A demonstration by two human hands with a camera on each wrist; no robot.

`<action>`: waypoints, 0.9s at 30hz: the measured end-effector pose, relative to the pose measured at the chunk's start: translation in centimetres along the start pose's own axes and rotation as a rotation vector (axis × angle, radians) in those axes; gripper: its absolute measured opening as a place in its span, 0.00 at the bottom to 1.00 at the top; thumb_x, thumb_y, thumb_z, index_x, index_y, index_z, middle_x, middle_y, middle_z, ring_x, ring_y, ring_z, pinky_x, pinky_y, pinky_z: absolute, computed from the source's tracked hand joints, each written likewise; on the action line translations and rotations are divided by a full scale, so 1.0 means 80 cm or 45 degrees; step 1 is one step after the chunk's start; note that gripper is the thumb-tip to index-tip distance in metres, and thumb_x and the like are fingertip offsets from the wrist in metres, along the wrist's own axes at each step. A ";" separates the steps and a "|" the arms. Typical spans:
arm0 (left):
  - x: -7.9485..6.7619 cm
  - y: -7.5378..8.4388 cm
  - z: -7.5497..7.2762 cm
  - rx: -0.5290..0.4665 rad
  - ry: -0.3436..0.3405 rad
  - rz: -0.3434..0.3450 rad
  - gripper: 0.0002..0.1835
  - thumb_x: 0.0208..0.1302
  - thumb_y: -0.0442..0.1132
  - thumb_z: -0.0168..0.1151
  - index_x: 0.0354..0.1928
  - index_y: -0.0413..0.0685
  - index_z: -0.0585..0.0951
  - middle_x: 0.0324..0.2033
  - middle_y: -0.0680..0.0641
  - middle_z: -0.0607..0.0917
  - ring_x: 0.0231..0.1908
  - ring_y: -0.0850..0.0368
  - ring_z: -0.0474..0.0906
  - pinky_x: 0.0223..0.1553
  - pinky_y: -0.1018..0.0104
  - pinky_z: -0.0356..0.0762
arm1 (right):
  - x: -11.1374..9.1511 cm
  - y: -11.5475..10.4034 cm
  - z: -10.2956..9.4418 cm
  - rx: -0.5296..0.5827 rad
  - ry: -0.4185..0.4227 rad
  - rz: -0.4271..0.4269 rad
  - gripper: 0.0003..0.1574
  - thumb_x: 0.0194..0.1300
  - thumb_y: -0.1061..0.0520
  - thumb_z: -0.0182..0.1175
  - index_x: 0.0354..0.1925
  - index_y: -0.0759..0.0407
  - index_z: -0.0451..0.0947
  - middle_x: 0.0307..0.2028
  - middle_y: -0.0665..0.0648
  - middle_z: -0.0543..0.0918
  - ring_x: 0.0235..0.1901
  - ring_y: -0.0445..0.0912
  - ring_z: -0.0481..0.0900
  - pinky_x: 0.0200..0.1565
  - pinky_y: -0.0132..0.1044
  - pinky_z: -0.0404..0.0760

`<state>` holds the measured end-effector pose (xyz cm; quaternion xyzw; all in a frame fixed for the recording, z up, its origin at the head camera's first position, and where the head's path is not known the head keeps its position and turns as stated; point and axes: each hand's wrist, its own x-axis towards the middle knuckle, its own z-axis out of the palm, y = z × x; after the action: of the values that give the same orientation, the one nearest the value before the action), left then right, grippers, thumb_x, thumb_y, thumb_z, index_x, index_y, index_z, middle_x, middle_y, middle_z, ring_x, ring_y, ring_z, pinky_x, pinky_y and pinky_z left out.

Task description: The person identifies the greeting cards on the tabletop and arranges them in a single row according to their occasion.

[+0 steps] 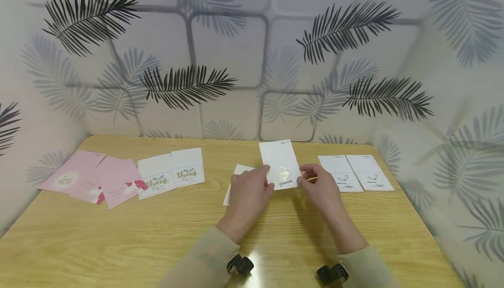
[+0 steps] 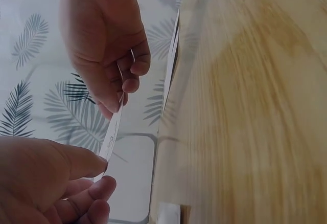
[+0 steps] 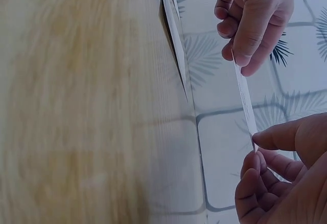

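A white card [image 1: 279, 161] with a gold diamond and the word "Diamonds" is held up between both hands above the table. My left hand [image 1: 250, 194] pinches its left edge between thumb and fingers. At the lower right edge, my right hand [image 1: 323, 187] pinches it too. In the left wrist view the card [image 2: 113, 132] appears edge-on, with the left thumb on its near side. The right wrist view also shows the card [image 3: 244, 98] as a thin strip between the two hands. Another white card [image 1: 227, 197] lies on the table, partly hidden behind the left hand.
On the wooden table [image 1: 138, 235], pink cards [image 1: 118, 178] overlap at the far left. Two white "Thank You" cards [image 1: 188, 174] lie beside them. Two white cards with gold hearts [image 1: 370, 180] lie at the right. A leaf-patterned wall [image 1: 228, 51] closes off the back.
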<state>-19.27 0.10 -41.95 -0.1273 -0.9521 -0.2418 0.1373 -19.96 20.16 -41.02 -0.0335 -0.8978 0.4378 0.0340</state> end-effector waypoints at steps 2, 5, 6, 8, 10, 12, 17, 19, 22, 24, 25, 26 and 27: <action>0.002 0.004 0.003 0.006 -0.009 -0.001 0.16 0.71 0.42 0.77 0.57 0.49 0.88 0.26 0.58 0.84 0.35 0.49 0.86 0.46 0.47 0.76 | 0.000 0.003 -0.004 -0.011 -0.007 -0.003 0.21 0.76 0.58 0.67 0.63 0.62 0.83 0.50 0.60 0.85 0.52 0.58 0.84 0.49 0.47 0.80; 0.004 0.009 0.008 0.017 -0.031 0.000 0.15 0.72 0.43 0.77 0.57 0.50 0.88 0.26 0.59 0.84 0.35 0.49 0.86 0.46 0.48 0.76 | 0.003 0.009 -0.009 -0.048 -0.030 -0.007 0.22 0.76 0.58 0.66 0.65 0.62 0.82 0.49 0.60 0.84 0.53 0.58 0.84 0.49 0.48 0.80; 0.005 0.010 0.010 0.022 -0.040 0.000 0.15 0.72 0.43 0.77 0.56 0.51 0.88 0.27 0.59 0.85 0.36 0.49 0.86 0.45 0.48 0.76 | 0.003 0.011 -0.011 -0.062 -0.038 -0.005 0.23 0.76 0.58 0.66 0.65 0.62 0.81 0.50 0.60 0.84 0.53 0.58 0.83 0.50 0.48 0.80; 0.007 0.014 0.013 0.040 -0.058 0.003 0.15 0.73 0.43 0.76 0.57 0.52 0.88 0.28 0.58 0.87 0.37 0.49 0.87 0.46 0.48 0.76 | 0.005 0.015 -0.015 -0.089 -0.058 -0.007 0.24 0.76 0.58 0.65 0.66 0.63 0.81 0.50 0.60 0.84 0.53 0.57 0.83 0.50 0.49 0.79; 0.009 0.018 0.016 0.059 -0.067 0.005 0.17 0.73 0.44 0.76 0.60 0.52 0.88 0.33 0.57 0.90 0.39 0.49 0.88 0.46 0.49 0.76 | 0.007 0.019 -0.018 -0.118 -0.071 -0.004 0.25 0.76 0.57 0.65 0.67 0.63 0.80 0.50 0.60 0.84 0.53 0.57 0.82 0.51 0.50 0.79; 0.012 0.022 0.019 0.081 -0.082 0.004 0.18 0.73 0.45 0.76 0.61 0.52 0.88 0.39 0.55 0.92 0.41 0.48 0.89 0.46 0.50 0.76 | 0.008 0.022 -0.021 -0.141 -0.081 -0.004 0.26 0.76 0.56 0.65 0.67 0.64 0.80 0.50 0.60 0.84 0.53 0.58 0.82 0.52 0.52 0.79; 0.021 0.034 0.025 0.120 -0.123 0.002 0.17 0.73 0.46 0.76 0.60 0.52 0.88 0.47 0.53 0.93 0.44 0.47 0.90 0.45 0.51 0.74 | 0.011 0.029 -0.030 -0.206 -0.083 -0.006 0.26 0.75 0.55 0.66 0.66 0.66 0.80 0.49 0.62 0.85 0.51 0.58 0.82 0.53 0.54 0.78; 0.025 0.038 0.029 0.132 -0.143 0.007 0.18 0.73 0.47 0.76 0.61 0.53 0.88 0.48 0.53 0.93 0.46 0.48 0.90 0.46 0.51 0.74 | 0.013 0.031 -0.035 -0.237 -0.080 -0.006 0.26 0.76 0.55 0.66 0.66 0.66 0.80 0.50 0.62 0.86 0.50 0.58 0.82 0.52 0.54 0.78; 0.029 0.045 0.033 0.133 -0.164 0.017 0.19 0.74 0.47 0.75 0.62 0.53 0.88 0.49 0.53 0.93 0.47 0.48 0.91 0.47 0.50 0.74 | 0.015 0.035 -0.042 -0.275 -0.075 -0.010 0.27 0.75 0.55 0.66 0.66 0.67 0.80 0.49 0.62 0.86 0.49 0.58 0.82 0.51 0.52 0.78; 0.031 0.050 0.036 0.139 -0.176 0.025 0.19 0.74 0.48 0.75 0.63 0.53 0.88 0.49 0.53 0.93 0.47 0.48 0.91 0.48 0.50 0.75 | 0.016 0.038 -0.047 -0.297 -0.075 -0.013 0.26 0.75 0.55 0.66 0.66 0.67 0.81 0.48 0.62 0.86 0.49 0.57 0.82 0.50 0.52 0.78; 0.031 0.053 0.038 0.139 -0.182 0.026 0.19 0.74 0.48 0.75 0.63 0.53 0.88 0.49 0.53 0.93 0.47 0.48 0.91 0.48 0.50 0.75 | 0.016 0.040 -0.049 -0.305 -0.077 -0.011 0.26 0.75 0.55 0.66 0.65 0.67 0.81 0.48 0.62 0.86 0.48 0.57 0.82 0.50 0.51 0.78; 0.032 0.055 0.040 0.140 -0.186 0.028 0.19 0.74 0.48 0.75 0.63 0.53 0.88 0.49 0.53 0.93 0.47 0.48 0.91 0.48 0.50 0.75 | 0.017 0.041 -0.051 -0.319 -0.082 -0.011 0.26 0.75 0.55 0.66 0.65 0.67 0.81 0.47 0.62 0.86 0.48 0.57 0.82 0.50 0.51 0.78; 0.033 0.057 0.042 0.145 -0.193 0.029 0.19 0.75 0.49 0.75 0.63 0.53 0.88 0.49 0.53 0.93 0.47 0.48 0.91 0.48 0.50 0.75 | 0.017 0.043 -0.053 -0.332 -0.087 -0.007 0.26 0.75 0.54 0.67 0.65 0.67 0.81 0.47 0.61 0.86 0.47 0.57 0.81 0.49 0.51 0.77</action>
<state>-20.96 6.08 -42.00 -0.1482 -0.9704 -0.1754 0.0746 -20.86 25.73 -41.07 -0.0204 -0.9478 0.3183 -0.0003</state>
